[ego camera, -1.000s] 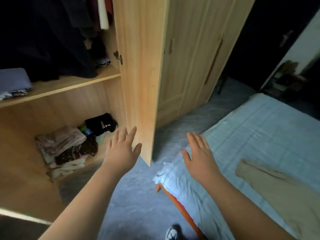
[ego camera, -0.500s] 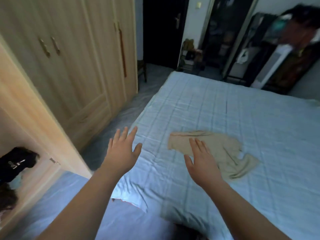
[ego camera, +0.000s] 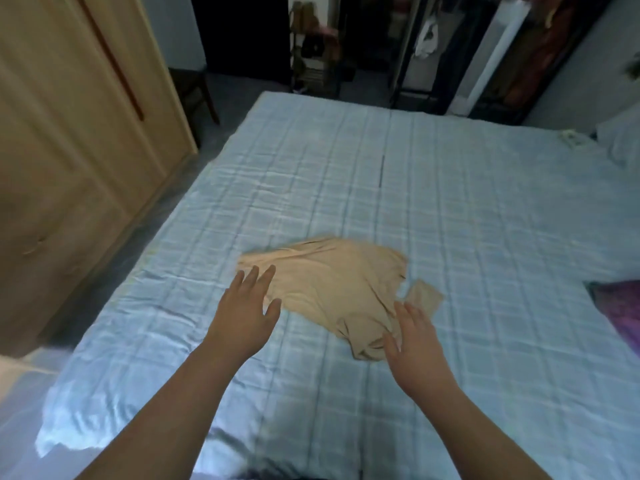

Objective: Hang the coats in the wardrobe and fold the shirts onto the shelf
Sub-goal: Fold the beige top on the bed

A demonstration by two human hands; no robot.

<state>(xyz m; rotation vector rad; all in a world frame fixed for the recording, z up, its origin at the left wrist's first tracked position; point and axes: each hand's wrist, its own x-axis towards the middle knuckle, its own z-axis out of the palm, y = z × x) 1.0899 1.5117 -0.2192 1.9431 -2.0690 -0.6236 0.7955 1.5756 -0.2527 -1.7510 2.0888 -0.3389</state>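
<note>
A crumpled beige shirt [ego camera: 332, 285] lies on the light blue checked bedsheet [ego camera: 450, 209] in the middle of the view. My left hand [ego camera: 247, 308] hovers over the shirt's left edge with fingers straight and spread. My right hand [ego camera: 414, 336] reaches over the shirt's near right corner, fingers straight, holding nothing. Whether either hand touches the cloth cannot be told. The wooden wardrobe [ego camera: 69, 140] stands to the left with these doors closed.
A purple cloth [ego camera: 620, 310] lies at the bed's right edge. A strip of grey floor [ego camera: 149, 216] runs between bed and wardrobe. A dark doorway, a chair [ego camera: 197, 88] and cluttered racks [ego camera: 450, 50] stand beyond the bed's far end.
The view has swung from the open wardrobe and its shelves to the bed. Both hands, still open, now reach over the beige shirt, which sits closer and more central.
</note>
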